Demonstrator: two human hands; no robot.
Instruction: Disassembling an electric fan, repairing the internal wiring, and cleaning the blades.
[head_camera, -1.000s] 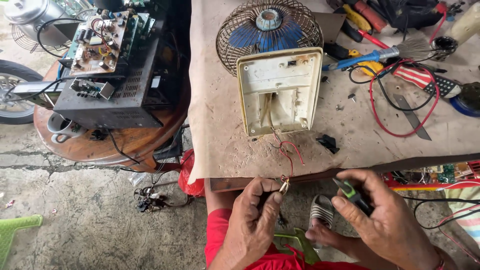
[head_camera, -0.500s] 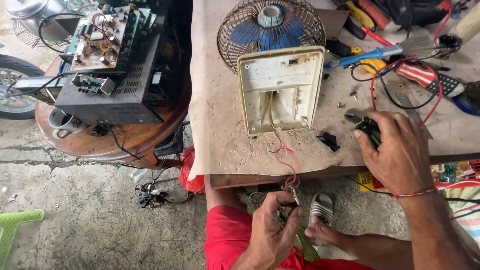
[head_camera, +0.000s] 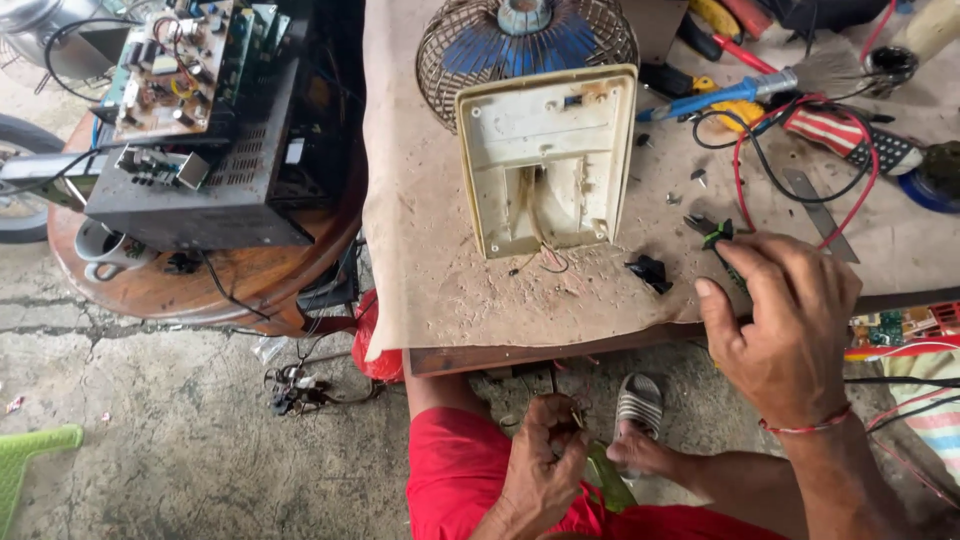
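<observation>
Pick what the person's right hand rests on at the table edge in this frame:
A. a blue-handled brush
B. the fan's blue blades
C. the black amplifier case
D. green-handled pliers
D: the right hand lies over the green-handled pliers, whose nose sticks out past the fingers on the brown table covering, beside the cream fan base.

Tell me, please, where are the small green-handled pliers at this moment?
In the head view, the green-handled pliers lie on the workbench, right of the cream fan base, with the right hand resting over their handles.
</observation>
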